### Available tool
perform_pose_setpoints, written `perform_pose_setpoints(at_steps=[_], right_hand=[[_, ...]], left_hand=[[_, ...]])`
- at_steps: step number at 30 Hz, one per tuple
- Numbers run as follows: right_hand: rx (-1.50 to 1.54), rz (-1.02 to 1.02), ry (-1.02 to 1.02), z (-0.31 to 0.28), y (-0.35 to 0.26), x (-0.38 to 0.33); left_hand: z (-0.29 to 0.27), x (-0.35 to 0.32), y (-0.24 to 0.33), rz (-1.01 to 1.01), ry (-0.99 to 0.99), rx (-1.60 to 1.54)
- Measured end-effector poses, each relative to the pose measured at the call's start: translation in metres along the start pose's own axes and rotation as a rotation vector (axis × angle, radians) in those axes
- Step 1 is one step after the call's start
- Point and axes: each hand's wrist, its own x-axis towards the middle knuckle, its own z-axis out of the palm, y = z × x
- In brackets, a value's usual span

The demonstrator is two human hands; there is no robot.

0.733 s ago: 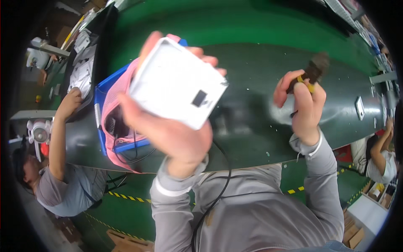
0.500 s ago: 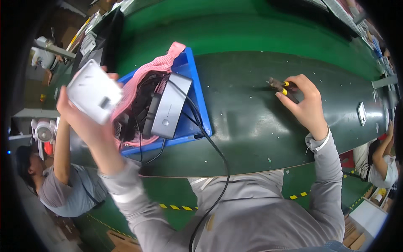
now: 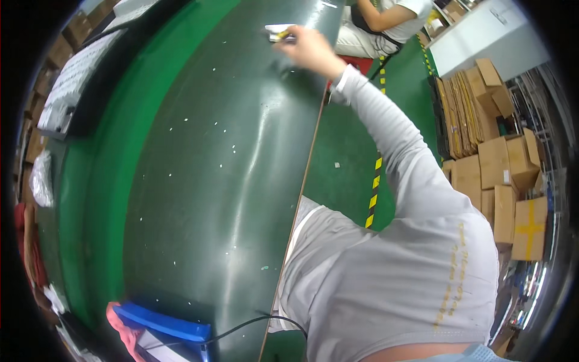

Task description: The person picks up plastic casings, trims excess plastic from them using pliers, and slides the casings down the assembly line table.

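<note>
My right hand (image 3: pixel 310 51) reaches along the table, blurred by motion, its fingers closed on small pliers or cutters (image 3: pixel 281 35) with a yellow mark. Right at the fingertips is a white plate (image 3: pixel 280 28). I cannot tell whether it is touched or lies just beneath them. My left hand is out of view. At the lower edge, the blue bin (image 3: pixel 163 323) shows only in part, with pink mesh (image 3: pixel 125 332) over its rim and a grey device (image 3: pixel 160 348) inside. A black cable (image 3: pixel 241 324) runs from it to my body.
White specks dot the dark green table (image 3: pixel 199 199). Another person (image 3: pixel 386 24) sits past its far end. Cardboard boxes (image 3: pixel 491 160) are stacked to the right, near yellow-black floor tape (image 3: pixel 374 187). A black tray (image 3: pixel 90 78) with white items stands across the green strip.
My view has swung right. My right hand has moved with the pliers to the white plate farther along the table. My left hand, which held a white cover, has left the view.
</note>
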Motion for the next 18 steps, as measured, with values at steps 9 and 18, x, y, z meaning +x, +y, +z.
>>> perform_pose_setpoints(at_steps=[9, 18], right_hand=[[-0.199, 0.007, -0.299, -0.009, 0.168, 0.093], [-0.007, -0.374, -0.337, 0.075, 0.024, 0.090]], left_hand=[[-0.264, -0.053, -0.084, 0.093, 0.124, 0.276], [-0.122, -0.211, 0.182, 0.135, -0.204, 0.227]])
